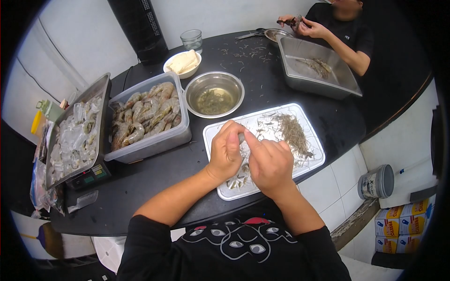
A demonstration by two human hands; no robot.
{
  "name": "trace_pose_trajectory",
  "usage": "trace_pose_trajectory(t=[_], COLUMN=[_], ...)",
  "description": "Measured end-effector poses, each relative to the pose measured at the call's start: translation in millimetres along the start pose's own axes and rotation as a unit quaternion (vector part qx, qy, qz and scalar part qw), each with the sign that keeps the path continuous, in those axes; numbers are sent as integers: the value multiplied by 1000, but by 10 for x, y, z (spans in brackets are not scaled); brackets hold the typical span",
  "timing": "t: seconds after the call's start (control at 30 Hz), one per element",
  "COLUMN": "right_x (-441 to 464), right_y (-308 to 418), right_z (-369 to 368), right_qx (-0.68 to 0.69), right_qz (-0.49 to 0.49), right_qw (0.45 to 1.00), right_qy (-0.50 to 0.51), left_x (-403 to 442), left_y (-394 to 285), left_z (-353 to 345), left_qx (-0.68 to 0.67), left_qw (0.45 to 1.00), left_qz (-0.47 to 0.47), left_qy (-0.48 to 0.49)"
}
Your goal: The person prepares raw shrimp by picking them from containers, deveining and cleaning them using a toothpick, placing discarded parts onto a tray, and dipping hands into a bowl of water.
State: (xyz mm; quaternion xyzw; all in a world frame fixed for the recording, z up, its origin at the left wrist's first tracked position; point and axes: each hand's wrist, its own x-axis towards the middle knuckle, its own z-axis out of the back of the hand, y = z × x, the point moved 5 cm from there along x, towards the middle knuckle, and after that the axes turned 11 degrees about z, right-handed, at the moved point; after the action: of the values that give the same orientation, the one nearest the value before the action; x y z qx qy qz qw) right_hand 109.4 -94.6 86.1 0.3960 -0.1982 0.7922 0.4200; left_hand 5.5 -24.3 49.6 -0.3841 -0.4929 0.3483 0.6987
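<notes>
My left hand is closed around a greyish shrimp, of which only a small part shows between the fingers. Against the same shrimp, my right hand pinches with thumb and forefinger. Both hands are over a white tray. On it lie a heap of thin shrimp legs and feelers and some loose scraps near the front edge. Beyond the tray stands a steel bowl with cloudy liquid and bits in it. Whole raw shrimp fill a plastic tub to the left.
At far left, a metal pan of ice and shrimp rests on a scale. A white bowl with a cloth and a glass stand behind. Across the table, another person works beside a deep steel pan.
</notes>
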Motion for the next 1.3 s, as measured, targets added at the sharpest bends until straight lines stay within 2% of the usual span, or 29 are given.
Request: trace_pose_trajectory(t=[0.33,0.53,0.67,0.77,0.97,1.17,1.3], right_x=[12,19,28,33,42,-13,11], right_y=[-56,-98,-127,-139,-168,-223,-208], right_z=[-104,-179,-210,-227,-237,-314,-286], right_qx=[-37,-54,-51,-13,147,334,407], right_qz=[11,24,29,7,-91,-216,-236], right_qw=[998,996,995,995,976,907,869], right_qy=[-45,-70,-86,-102,-134,-137,-151], left_x=[22,-15,2,3,2,-19,-19], left_y=[-22,63,98,122,163,196,192], left_z=[-16,-87,-98,-105,-96,-84,-81], left_qx=[25,-52,-60,-72,-126,-122,-123], left_qw=[999,993,991,990,984,983,984], left_qz=[19,105,122,118,128,136,131], left_qy=[-16,-2,8,9,-7,6,12])
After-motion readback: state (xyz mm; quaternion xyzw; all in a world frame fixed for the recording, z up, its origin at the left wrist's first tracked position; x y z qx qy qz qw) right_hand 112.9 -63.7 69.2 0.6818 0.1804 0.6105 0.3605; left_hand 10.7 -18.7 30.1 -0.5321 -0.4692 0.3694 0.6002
